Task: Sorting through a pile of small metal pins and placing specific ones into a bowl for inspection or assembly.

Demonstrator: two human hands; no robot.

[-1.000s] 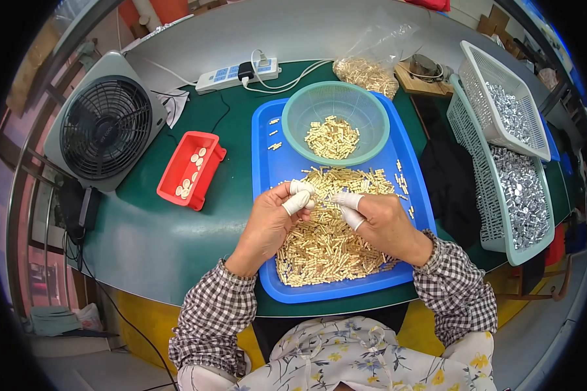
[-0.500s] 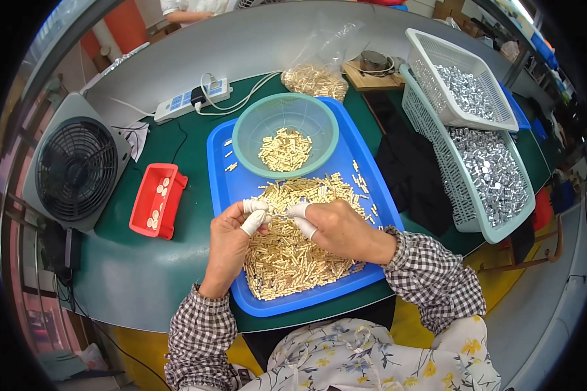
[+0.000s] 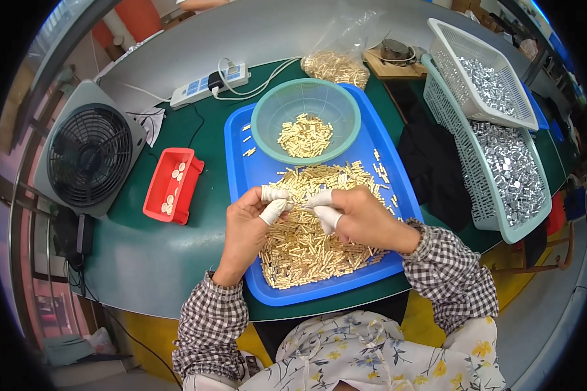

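Above a heap of small brass-coloured pins (image 3: 326, 254), my two hands meet with white covers on their thumbs and forefingers. My left hand (image 3: 246, 225) pinches something too small to make out. From the opposite side, my right hand (image 3: 365, 218) is closed in a pinch on a thin metal rod (image 3: 299, 205), whose visible part spans the gap between the fingertips. The heap lies in a blue tray (image 3: 237, 163). At the tray's far end sits a green mesh bowl (image 3: 261, 133) holding more of the brass pins.
To the left stand a red bin (image 3: 155, 207) with several pale discs and a grey fan (image 3: 91, 156). Behind are a power strip (image 3: 202, 88) and a clear bag of pins (image 3: 336, 65). At right, a white basket (image 3: 445, 52) and a pale green basket (image 3: 447, 111) hold silvery parts.
The whole view has shifted, so everything sits a little farther right and higher. Both hands keep their pinch close together, and the thin rod between them shows more plainly.
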